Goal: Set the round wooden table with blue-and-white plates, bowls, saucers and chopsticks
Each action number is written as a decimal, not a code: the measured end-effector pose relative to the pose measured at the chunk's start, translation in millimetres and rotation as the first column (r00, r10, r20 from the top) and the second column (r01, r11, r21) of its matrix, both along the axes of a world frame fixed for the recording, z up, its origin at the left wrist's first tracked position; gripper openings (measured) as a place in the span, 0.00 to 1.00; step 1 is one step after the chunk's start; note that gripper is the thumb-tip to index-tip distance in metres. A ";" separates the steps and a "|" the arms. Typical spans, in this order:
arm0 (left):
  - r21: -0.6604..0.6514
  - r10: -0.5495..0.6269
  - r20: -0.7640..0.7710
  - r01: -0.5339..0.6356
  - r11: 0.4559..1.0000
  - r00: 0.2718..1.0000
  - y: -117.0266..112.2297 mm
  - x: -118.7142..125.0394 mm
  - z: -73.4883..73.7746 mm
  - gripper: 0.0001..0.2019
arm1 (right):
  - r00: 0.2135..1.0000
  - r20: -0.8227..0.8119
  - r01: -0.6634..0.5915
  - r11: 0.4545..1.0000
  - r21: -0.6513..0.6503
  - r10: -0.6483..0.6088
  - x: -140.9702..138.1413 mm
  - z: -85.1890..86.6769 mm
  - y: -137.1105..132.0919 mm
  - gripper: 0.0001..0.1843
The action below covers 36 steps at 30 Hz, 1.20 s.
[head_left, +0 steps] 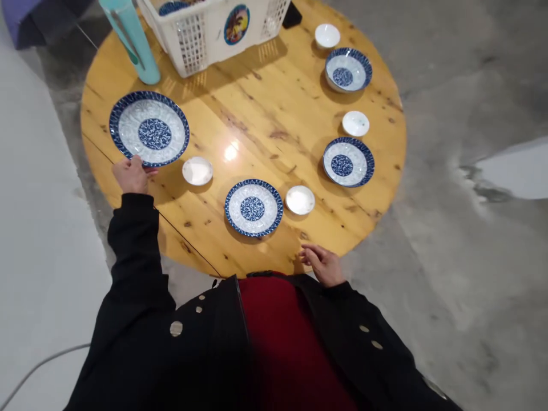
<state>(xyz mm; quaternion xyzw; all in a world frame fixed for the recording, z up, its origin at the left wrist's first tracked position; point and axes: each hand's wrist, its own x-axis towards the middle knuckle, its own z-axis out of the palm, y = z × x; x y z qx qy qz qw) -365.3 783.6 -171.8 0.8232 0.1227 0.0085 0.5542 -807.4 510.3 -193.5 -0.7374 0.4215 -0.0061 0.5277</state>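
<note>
A round wooden table [265, 114] carries several blue-and-white plates and small white dishes. My left hand [131, 174] grips the near rim of the largest blue-and-white plate [149, 128] at the table's left side, fingers closed on its edge. A small white dish [197, 170] lies just right of that hand. My right hand [321, 264] rests at the table's near edge with fingers loosely apart, holding nothing. It is nearest a mid-sized blue-and-white plate [254, 208] and another small white dish [300, 200].
A white plastic basket [214, 28] with crockery stands at the far side beside a teal bottle [132, 40]. On the right are two more blue-and-white plates [348, 161] [348, 69] and two white dishes [355, 123] [327, 35]. Grey concrete floor surrounds the table.
</note>
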 end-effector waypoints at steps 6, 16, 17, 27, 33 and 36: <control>-0.126 -0.183 0.016 0.184 0.975 0.983 -14.0 -94.8 27.4 0.11 | 0.976 0.210 -0.054 0.998 -0.040 0.061 62.8 26.7 7.7 0.28; -0.128 -0.648 -0.218 0.637 0.761 0.730 -66.0 -217.0 3.9 0.16 | 0.976 0.207 -0.035 0.984 -0.174 0.072 90.6 30.6 3.2 0.29; -0.099 -0.660 -0.228 0.658 0.747 0.716 -69.3 -223.2 1.8 0.17 | 0.980 0.192 -0.017 0.982 -0.189 0.054 85.6 27.8 0.8 0.27; 0.320 -0.726 -0.305 0.785 0.531 0.616 -79.3 -216.6 0.4 0.16 | 0.999 0.041 -0.027 0.995 -0.099 0.031 82.7 0.6 -14.4 0.18; 0.472 -0.698 -0.398 0.785 0.401 0.596 -75.6 -191.6 1.5 0.17 | 0.990 -0.076 -0.134 0.977 -0.166 0.122 105.8 -6.2 -13.7 0.13; 0.512 -0.679 -0.423 0.777 0.366 0.599 -75.2 -183.7 0.3 0.18 | 0.972 -0.149 -0.210 0.954 -0.212 0.180 112.6 -8.2 -14.4 0.14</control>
